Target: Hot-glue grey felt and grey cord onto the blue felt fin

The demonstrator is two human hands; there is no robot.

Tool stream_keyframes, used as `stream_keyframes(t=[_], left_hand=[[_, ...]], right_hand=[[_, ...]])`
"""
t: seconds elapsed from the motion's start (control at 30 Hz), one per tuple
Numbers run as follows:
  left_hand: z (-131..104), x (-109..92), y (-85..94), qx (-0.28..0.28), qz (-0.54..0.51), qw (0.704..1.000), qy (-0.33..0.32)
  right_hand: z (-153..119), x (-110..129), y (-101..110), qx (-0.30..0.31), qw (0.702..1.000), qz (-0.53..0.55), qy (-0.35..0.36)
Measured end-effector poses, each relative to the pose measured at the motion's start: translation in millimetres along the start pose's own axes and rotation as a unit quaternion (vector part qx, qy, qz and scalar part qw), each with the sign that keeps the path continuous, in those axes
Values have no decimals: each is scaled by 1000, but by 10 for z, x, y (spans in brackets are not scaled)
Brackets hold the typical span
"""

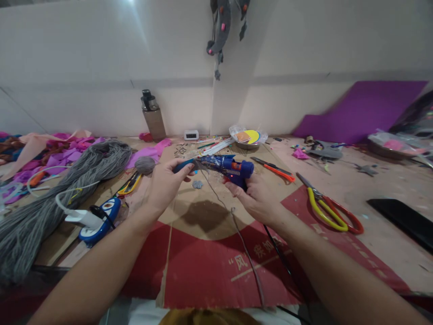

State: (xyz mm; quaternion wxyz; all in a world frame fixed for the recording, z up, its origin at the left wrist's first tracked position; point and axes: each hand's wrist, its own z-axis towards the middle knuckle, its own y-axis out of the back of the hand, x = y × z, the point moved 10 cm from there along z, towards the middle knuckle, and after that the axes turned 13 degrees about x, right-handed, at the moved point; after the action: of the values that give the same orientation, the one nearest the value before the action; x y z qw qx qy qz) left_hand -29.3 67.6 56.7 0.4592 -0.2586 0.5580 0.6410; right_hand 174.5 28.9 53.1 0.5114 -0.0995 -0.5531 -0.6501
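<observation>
At centre we see a blue glue gun (pixel 233 169). Grey yarn (pixel 50 203) fills the left of the frame. On the right lie scissors (pixel 329 210) with 1 yellow and 1 red handle. The cardboard (pixel 209 266) below is red and tan; a purple sheet (pixel 358 110) sits upper right.

You are working under bright, even overhead light, with a white glare streaking the wall (pixel 135 27) near the top edge. Your hands are casting one soft dark shadow (pixel 203 215) onto the cardboard sheet (pixel 203 271) below them. The wide lens is bending the table's far edge and stretching your forearms at the bottom corners. The purple sheet (pixel 358 113) at the right is blurring slightly.
</observation>
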Motion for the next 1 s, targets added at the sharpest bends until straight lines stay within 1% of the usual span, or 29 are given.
stream_keyframes(t=[0.17,0.4,0.73,1.0], left_hand=[[2,-15,-8,4,9,1000,-11],[6,-39,-15,0,3,1000,-18],[5,-35,-14,0,13,1000,-19],[-4,-61,-13,-2,15,1000,-11]], right_hand=[[3,-32,-20,6,1000,11,-9],[5,5,-6,2,1000,7,-4],[-18,48,27,-8,1000,5,7],[-3,44,14,2,1000,-4,-1]])
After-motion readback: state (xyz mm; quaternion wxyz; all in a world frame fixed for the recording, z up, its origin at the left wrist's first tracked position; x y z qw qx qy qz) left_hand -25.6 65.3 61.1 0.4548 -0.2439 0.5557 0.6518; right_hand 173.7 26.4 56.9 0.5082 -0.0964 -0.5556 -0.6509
